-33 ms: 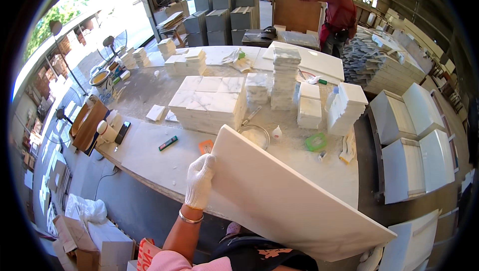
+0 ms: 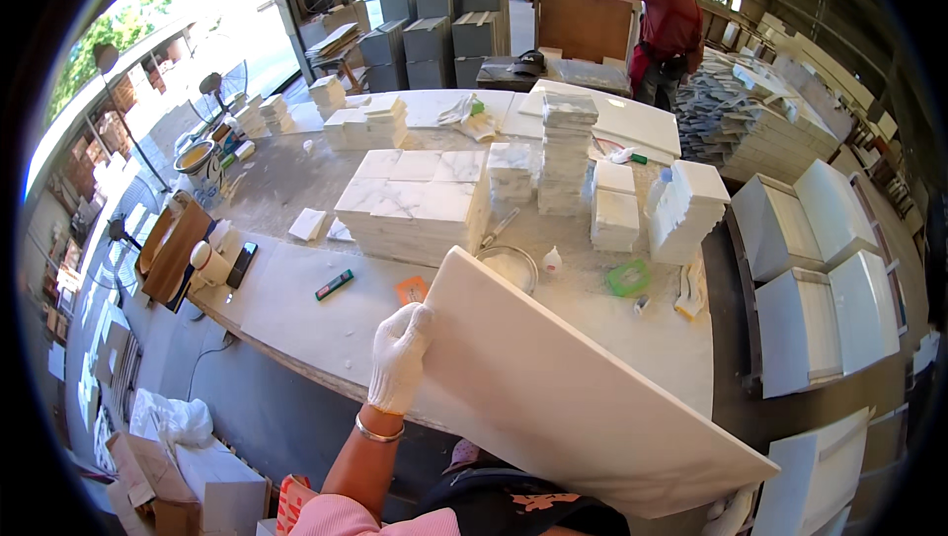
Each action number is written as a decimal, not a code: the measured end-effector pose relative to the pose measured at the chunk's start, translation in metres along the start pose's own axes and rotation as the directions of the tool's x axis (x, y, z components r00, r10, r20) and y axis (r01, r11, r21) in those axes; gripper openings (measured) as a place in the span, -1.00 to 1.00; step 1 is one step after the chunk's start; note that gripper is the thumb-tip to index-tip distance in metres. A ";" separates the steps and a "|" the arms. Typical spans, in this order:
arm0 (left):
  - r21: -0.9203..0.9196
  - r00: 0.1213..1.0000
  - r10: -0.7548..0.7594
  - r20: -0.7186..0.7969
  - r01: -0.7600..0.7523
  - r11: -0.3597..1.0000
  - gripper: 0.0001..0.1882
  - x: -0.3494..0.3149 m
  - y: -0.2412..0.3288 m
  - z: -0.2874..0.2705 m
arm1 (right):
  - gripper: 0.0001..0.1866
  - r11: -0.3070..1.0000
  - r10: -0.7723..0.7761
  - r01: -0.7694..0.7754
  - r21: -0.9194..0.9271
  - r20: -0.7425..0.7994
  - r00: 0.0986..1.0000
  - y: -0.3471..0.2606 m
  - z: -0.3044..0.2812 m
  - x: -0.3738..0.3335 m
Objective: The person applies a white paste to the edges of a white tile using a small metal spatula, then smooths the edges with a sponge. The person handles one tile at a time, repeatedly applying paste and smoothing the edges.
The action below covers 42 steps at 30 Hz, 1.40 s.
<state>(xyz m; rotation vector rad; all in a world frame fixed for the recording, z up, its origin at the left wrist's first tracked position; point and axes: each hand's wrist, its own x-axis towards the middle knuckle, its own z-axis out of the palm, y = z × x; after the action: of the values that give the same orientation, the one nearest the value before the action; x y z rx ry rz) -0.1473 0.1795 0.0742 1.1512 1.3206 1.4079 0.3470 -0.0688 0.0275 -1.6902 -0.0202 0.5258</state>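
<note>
A large white stone slab point(image 2: 583, 398) is tilted in front of me, its long upper edge sloping down to the right. My left hand point(image 2: 399, 360), in a white knit glove, is closed on the slab's left edge near the upper corner. At the lower right corner my right hand point(image 2: 733, 514), also gloved, grips the slab; most of its fingers are hidden behind it. Past the slab's upper edge lie a round metal-rimmed dish point(image 2: 529, 265) of white powder, a small white squeeze bottle point(image 2: 552, 261) and an orange card point(image 2: 411, 289).
The worktable point(image 2: 286, 314) bears a broad stack of white veined tiles point(image 2: 415, 202), a tall tile stack point(image 2: 568, 156), a green tape roll point(image 2: 628, 279) and a phone point(image 2: 242, 265). White slabs point(image 2: 825, 319) stand at right. Another person point(image 2: 671, 38) is beyond the table. Cardboard boxes point(image 2: 148, 482) lie lower left.
The slab and both hands are almost unchanged; the slab's upper corner appears slightly farther right. The view has shifted a little.
</note>
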 end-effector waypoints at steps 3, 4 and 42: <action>0.100 0.993 0.046 0.108 -0.056 0.993 -0.56 0.022 0.020 -0.016 | -0.73 0.995 0.079 -0.082 0.050 0.061 0.995 0.064 -0.004 -0.028; 0.148 0.991 0.056 0.125 -0.075 0.986 -0.57 0.022 0.029 -0.027 | -0.70 0.997 0.073 -0.075 0.035 0.079 0.994 0.078 0.004 -0.055; 0.739 0.951 0.129 0.281 -0.301 0.603 -0.37 0.126 0.007 -0.039 | -0.49 0.600 0.668 -0.787 0.146 0.449 0.593 0.371 0.095 -0.111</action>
<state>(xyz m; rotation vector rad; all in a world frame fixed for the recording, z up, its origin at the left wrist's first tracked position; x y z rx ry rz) -0.2104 0.2949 0.0891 2.0349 1.7451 0.7991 0.1113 -0.0877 -0.2930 -1.1799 0.5257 1.3937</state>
